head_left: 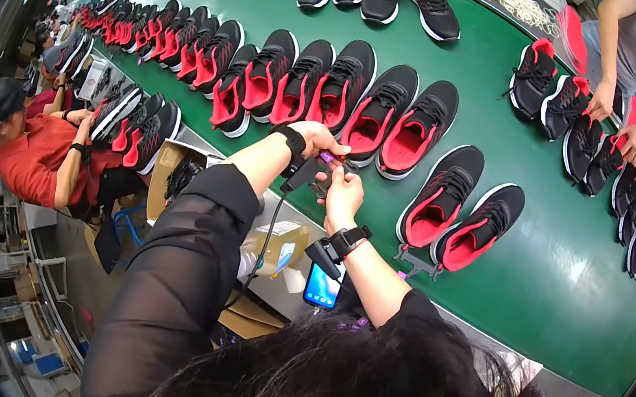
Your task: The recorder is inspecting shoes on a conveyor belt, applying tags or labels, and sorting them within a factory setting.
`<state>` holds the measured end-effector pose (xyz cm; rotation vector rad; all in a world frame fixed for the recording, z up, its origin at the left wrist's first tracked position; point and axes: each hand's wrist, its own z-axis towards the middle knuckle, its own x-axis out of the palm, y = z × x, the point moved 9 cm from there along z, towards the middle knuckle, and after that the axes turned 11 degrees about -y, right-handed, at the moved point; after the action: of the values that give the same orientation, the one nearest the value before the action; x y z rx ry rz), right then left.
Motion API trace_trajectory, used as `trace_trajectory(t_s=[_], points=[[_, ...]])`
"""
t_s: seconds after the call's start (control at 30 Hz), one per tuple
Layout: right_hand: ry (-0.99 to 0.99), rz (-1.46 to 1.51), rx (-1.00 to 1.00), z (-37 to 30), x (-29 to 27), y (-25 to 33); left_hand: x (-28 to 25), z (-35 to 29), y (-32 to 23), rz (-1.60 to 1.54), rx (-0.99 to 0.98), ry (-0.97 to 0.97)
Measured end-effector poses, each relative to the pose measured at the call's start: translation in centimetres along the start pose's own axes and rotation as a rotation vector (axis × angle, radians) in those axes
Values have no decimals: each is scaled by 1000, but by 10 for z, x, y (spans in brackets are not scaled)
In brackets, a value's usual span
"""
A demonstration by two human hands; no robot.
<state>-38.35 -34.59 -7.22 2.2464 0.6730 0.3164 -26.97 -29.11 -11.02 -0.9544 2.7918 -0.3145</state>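
Surface: a long green desk [509,128] curving away to the upper left, carrying rows of black-and-red shoes [343,87].
Room: a factory line; a person in a red top [32,156] sits well to the left of the hands, and another person's hands [617,120] handle shoes far to the right.
Left hand [312,142]: arm in a black sheer sleeve rising from below, wrist strapped, fingers closed on a small purple piece [327,157] just this side of the nearest shoe pair.
Right hand [345,196]: just below the left hand, almost touching it, fingers curled together near the same piece; a wrist strap holds a phone [321,285] under the forearm.
Cable: a dark cable [268,232] hangs down from the left wrist.
Nearby: two shoes [460,211] lie just right of the right hand.
Hard to make out: the purple piece is tiny and partly covered by fingers; whether the right hand actually grips it cannot be told. Dark hair [356,385] hides the lower edge.
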Motion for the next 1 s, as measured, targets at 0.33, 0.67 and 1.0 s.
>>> trace_trajectory(t_s=[0.33,0.67,1.0], points=[[314,-40,-85,9,37,3,-16,7,-10,178,428,11],[-129,-718,-610,91,-104,88,24,-12,24,-475,122,100],[355,226,417,124,-44,58,37,-24,26,-661,14,210]])
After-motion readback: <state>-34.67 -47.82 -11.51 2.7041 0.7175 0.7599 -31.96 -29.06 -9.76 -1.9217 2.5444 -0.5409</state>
